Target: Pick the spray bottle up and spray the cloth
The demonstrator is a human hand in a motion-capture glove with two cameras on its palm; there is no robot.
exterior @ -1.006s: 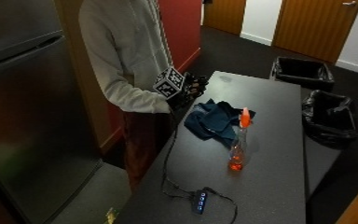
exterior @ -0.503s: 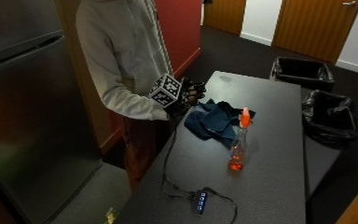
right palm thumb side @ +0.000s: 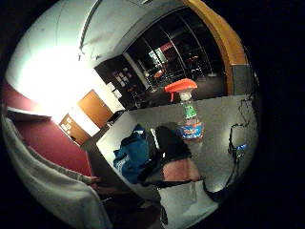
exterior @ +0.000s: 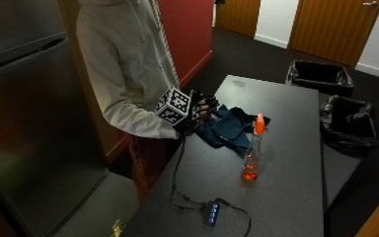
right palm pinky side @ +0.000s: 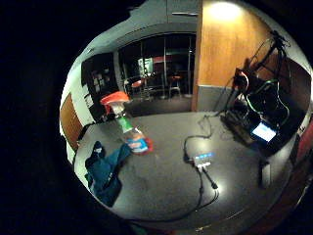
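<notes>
A clear spray bottle (exterior: 251, 154) with an orange trigger head and orange liquid at its base stands upright mid-table (exterior: 288, 197). A crumpled dark blue cloth (exterior: 231, 126) lies just beyond it, toward the table's left edge. My gloved right hand (exterior: 199, 111) hovers at that edge beside the cloth, fingers relaxed and holding nothing, a short way from the bottle. Both palm views face across the table: the bottle (right palm pinky side: 129, 128) (right palm thumb side: 189, 120) stands beside the cloth (right palm pinky side: 104, 172) (right palm thumb side: 130, 155), and a glove finger (right palm thumb side: 167, 142) shows in front.
A small USB hub (exterior: 211, 213) (right palm pinky side: 203, 159) with its black cable lies on the near part of the table. Two black-lined bins (exterior: 321, 76) (exterior: 349, 123) stand past the table's right side. A metal fridge (exterior: 25, 123) stands at the left behind the person.
My right hand has come down and slightly forward toward the cloth. The bottle and cloth have not moved.
</notes>
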